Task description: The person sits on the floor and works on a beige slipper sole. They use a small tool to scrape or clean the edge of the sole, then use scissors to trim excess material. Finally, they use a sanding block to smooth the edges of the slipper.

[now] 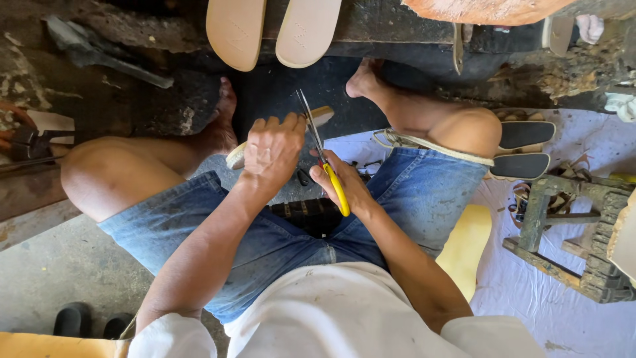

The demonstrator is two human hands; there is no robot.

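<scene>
Head view: left hand (pixel 271 151) closed around pale shoe sole (pixel 318 117); right hand (pixel 344 182) gripping yellow-handled scissors (pixel 324 159), blades against the sole.

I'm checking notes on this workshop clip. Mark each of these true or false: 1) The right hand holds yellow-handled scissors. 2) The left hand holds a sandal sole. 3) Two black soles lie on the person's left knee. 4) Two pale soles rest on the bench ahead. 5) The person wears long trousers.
1) True: the right hand grips the yellow-handled scissors, blades pointing up and away.
2) True: the left hand is closed around a sandal sole, whose ends stick out either side of the grip.
3) False: the two black soles lie beside the right knee, on the white sheet.
4) True: two pale soles lean over the dark bench edge.
5) False: the person wears denim shorts; both knees are bare.
</scene>
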